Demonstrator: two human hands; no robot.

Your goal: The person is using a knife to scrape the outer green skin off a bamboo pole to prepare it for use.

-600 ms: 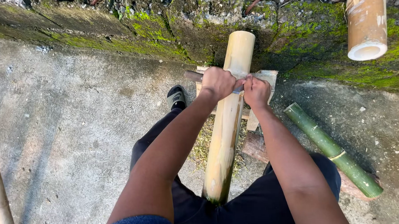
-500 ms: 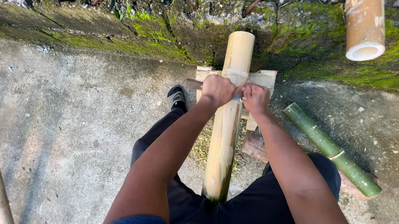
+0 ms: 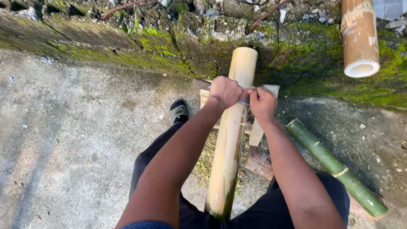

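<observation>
Both hands — left hand (image 3: 224, 91), right hand (image 3: 262, 103) — are clamped on a blade (image 3: 245, 100) across the pale bamboo pole (image 3: 230, 141): scraping in hand — next, a firm, even pull.

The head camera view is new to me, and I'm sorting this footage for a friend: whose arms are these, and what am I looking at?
The camera sits on a person's head and looks down, so both arms are that person's own. The left hand and the right hand grip a blade across a pale peeled bamboo pole; the left hand holds its wooden handle. The pole slants from between the legs up to a mossy stone ledge. On the concrete ground lie a green bamboo piece and shavings. A tan bamboo tube rests on the ledge.
</observation>
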